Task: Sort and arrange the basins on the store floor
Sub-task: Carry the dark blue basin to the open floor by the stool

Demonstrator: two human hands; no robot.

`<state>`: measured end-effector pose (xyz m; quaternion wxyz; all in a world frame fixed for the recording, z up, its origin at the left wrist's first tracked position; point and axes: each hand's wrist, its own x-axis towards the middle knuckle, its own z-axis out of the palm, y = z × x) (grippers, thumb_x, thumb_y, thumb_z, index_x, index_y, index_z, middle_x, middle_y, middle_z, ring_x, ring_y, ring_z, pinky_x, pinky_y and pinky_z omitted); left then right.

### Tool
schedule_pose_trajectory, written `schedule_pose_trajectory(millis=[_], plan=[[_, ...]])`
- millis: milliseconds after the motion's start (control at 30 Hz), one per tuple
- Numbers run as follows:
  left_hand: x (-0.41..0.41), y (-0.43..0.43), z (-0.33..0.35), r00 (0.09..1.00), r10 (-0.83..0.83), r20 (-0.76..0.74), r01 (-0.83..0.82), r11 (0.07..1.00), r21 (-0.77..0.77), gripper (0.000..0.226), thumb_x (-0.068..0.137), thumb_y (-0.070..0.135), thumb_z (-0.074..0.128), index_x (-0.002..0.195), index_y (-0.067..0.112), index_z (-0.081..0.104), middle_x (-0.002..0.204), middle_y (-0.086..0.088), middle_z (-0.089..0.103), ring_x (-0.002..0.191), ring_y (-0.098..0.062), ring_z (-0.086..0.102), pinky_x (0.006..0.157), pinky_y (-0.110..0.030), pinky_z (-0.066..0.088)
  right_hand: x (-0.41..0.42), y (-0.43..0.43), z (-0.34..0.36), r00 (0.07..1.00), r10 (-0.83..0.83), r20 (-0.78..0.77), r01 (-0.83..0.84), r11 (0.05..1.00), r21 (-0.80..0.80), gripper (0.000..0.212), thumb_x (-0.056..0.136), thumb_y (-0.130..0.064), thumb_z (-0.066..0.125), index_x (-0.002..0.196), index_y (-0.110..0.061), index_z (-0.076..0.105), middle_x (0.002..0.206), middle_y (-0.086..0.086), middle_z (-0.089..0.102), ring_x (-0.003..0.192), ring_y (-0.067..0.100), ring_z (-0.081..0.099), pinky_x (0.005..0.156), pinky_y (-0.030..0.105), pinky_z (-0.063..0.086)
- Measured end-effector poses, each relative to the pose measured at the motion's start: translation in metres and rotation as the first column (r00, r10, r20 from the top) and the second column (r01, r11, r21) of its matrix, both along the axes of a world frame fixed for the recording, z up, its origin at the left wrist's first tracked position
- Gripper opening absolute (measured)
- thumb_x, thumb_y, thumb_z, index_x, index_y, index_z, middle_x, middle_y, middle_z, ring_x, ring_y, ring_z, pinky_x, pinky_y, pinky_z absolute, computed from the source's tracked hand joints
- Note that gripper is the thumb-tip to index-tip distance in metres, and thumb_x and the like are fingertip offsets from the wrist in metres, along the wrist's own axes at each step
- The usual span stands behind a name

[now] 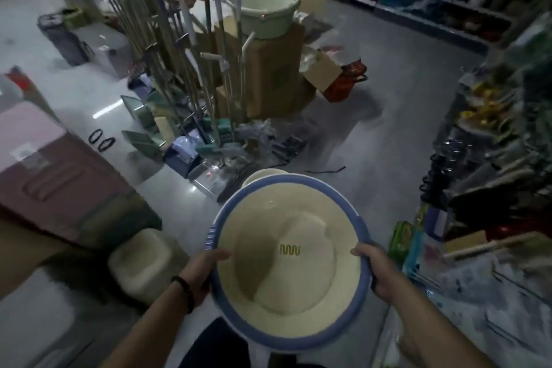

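Observation:
I hold a round cream basin with a blue rim [286, 272] level in front of me, low in the view. My left hand [201, 270] grips its left rim, thumb over the edge. My right hand [379, 270] grips the right rim the same way. A small yellow wavy mark sits on the basin's inside. Just beyond its far edge the rim of another cream basin [263, 175] peeks out. A pale green tub [263, 7] stands on a cardboard box [274, 75] further ahead.
A rack of mops and brooms [179, 54] with dustpans at its foot stands ahead left. Pink and brown storage boxes [50, 176] and a cream stool-like item [143, 263] are at left. Stocked shelves [493, 173] line the right side. Grey floor [388, 128] runs between.

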<state>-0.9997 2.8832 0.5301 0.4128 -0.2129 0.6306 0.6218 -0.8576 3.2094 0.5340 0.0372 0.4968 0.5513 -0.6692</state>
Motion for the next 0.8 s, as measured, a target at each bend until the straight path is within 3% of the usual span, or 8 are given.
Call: schedule_pose_trajectory(millis=[167, 300, 400, 533, 800], plan=[[-0.085, 0.060, -0.045, 0.997, 0.076, 0.022, -0.075, 0.997, -0.016, 0.021, 0.093, 0.006, 0.062, 0.113, 0.008, 0.070, 0.101, -0.012, 0.079, 0.097, -0.035, 0.073, 0.072, -0.037, 0.057, -0.119, 0.074, -0.039, 0.993, 0.101, 0.057, -0.100, 0.995, -0.011, 0.041, 0.080, -0.001, 0.066, 0.120, 0.005, 0.072, 0.114, 0.029, 0.074, 0.108, 0.053, 0.066, 0.100, 0.065, 0.051], [-0.168, 0.093, -0.105, 0.992, 0.109, 0.056, -0.107, 0.994, -0.037, 0.029, 0.092, 0.002, 0.061, 0.119, 0.004, 0.069, 0.102, -0.017, 0.078, 0.097, -0.040, 0.072, 0.079, -0.047, 0.060, -0.210, 0.112, -0.092, 0.989, 0.091, 0.115, -0.090, 0.996, -0.008, 0.038, 0.075, 0.001, 0.064, 0.111, 0.004, 0.072, 0.090, 0.018, 0.078, 0.092, 0.045, 0.070, 0.088, 0.056, 0.056], [-0.218, 0.120, -0.151, 0.982, 0.162, 0.096, -0.157, 0.986, -0.064, 0.026, 0.092, -0.002, 0.058, 0.115, 0.003, 0.068, 0.095, -0.017, 0.078, 0.093, -0.040, 0.071, 0.072, -0.042, 0.058, -0.277, 0.138, -0.131, 0.982, 0.104, 0.158, -0.099, 0.994, -0.036, 0.053, 0.063, -0.004, 0.067, 0.116, 0.001, 0.073, 0.103, 0.022, 0.078, 0.098, 0.046, 0.070, 0.093, 0.058, 0.055], [-0.274, 0.159, -0.226, 0.959, 0.248, 0.139, -0.233, 0.966, -0.111, 0.031, 0.089, -0.006, 0.056, 0.117, 0.004, 0.066, 0.095, -0.017, 0.078, 0.093, -0.040, 0.071, 0.070, -0.040, 0.057, -0.361, 0.175, -0.208, 0.967, 0.118, 0.224, -0.107, 0.992, -0.060, 0.028, 0.085, 0.002, 0.060, 0.108, 0.000, 0.077, 0.099, 0.021, 0.078, 0.092, 0.041, 0.070, 0.085, 0.049, 0.056], [-0.331, 0.213, -0.396, 0.914, 0.376, 0.150, -0.343, 0.917, -0.204, 0.034, 0.089, -0.010, 0.052, 0.115, 0.008, 0.066, 0.095, -0.018, 0.078, 0.093, -0.040, 0.070, 0.069, -0.040, 0.058, -0.468, 0.238, -0.400, 0.916, 0.300, 0.265, -0.278, 0.953, -0.118, 0.019, 0.091, 0.000, 0.058, 0.098, -0.005, 0.075, 0.072, 0.008, 0.078, 0.078, 0.036, 0.068, 0.073, 0.041, 0.055]])
